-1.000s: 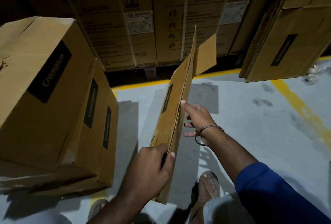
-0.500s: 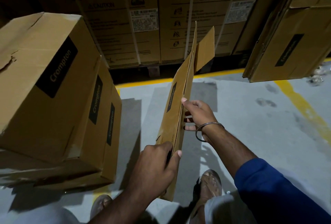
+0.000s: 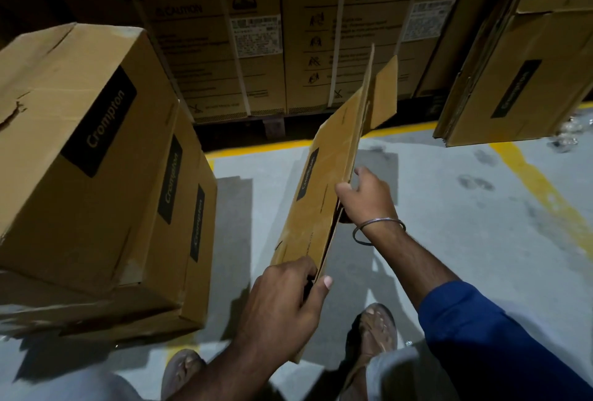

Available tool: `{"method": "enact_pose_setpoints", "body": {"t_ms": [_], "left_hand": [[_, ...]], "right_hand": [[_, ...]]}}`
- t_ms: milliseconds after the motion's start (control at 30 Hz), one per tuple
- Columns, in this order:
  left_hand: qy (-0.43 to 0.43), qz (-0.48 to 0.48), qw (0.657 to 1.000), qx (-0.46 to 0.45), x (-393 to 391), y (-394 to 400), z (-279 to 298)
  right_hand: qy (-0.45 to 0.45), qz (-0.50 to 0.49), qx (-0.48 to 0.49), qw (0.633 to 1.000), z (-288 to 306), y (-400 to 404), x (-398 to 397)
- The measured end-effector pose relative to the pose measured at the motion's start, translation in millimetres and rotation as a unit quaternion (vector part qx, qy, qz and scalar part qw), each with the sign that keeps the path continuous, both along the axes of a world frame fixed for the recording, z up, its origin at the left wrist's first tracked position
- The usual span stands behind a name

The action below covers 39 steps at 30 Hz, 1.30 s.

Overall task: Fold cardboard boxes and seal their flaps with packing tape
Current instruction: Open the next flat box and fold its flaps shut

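While the flat box [image 3: 324, 204] stands on edge above the grey floor [image 3: 481, 240], tilted away from the person, both hands hold it. The left hand [image 3: 284, 299] grips its near lower edge, fingers curled on the printed face and thumb on the other side. The right hand [image 3: 365, 196] takes the upper edge farther along, thumb on the printed face and fingers hidden behind the panel; a bangle [image 3: 378, 230] circles that wrist, and a blue sleeve [image 3: 487, 343] covers the arm. A flap [image 3: 383, 92] at the box's far end splays out to the right. To the left, made-up boxes [image 3: 86, 156] lie stacked and tipped, each with a dark label. At upper right a bundle of flat cartons [image 3: 513, 86] leans over the floor. Large cartons [image 3: 244, 31] with caution print line the back, beyond a yellow line [image 3: 256, 148]. Two sandalled feet [image 3: 373, 333] show at the bottom edge, one under each arm.
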<state>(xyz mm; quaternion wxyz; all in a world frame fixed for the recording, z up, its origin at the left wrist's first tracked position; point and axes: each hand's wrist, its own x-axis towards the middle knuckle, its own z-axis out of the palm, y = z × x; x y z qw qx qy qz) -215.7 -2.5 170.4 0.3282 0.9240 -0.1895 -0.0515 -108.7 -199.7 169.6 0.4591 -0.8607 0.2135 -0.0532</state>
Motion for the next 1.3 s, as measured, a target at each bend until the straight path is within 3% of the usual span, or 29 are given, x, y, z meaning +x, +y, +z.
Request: {"method": "enact_pose_setpoints", "body": {"t_ms": [100,300,467,633,800,867,1067,1167,1300], "left_hand": [[-0.006,0.009,1.0,0.005,2.0,-0.4,3.4],[0.031,0.034,0.999,-0.006,7.0,4.3,14.3],[0.171,0.008,0.985,0.038,6.8,9.2,12.8],[0.221,0.001,0.975,-0.032,11.0,6.2,17.1],[0.293,0.04,0.944,-0.145,19.8,9.6,22.1],[0.28,0.055,0.945,-0.159,26.3,14.0,22.7],[0.252,0.099,0.961,-0.059,45.3,31.7,17.6],[0.196,0.138,0.97,-0.052,45.2,31.0,17.7],[0.141,0.169,0.973,-0.068,41.3,28.4,15.0]], "right_hand": [[0.004,-0.003,-0.043,0.999,-2.9,-3.0,-0.2],[-0.022,-0.007,-0.023,0.999,6.8,-3.5,-0.5],[-0.016,0.037,-0.067,0.997,18.8,7.0,-4.8],[-0.026,0.093,-0.109,0.989,31.5,18.0,-17.0],[-0.025,0.082,-0.136,0.987,32.9,6.0,-15.1],[-0.038,0.085,-0.14,0.986,36.1,0.9,-15.6],[-0.054,0.073,-0.165,0.982,32.9,-13.7,-10.4],[-0.059,0.058,-0.144,0.986,31.7,-16.6,-10.2],[0.002,0.039,-0.114,0.993,29.1,-18.1,-9.2]]}}
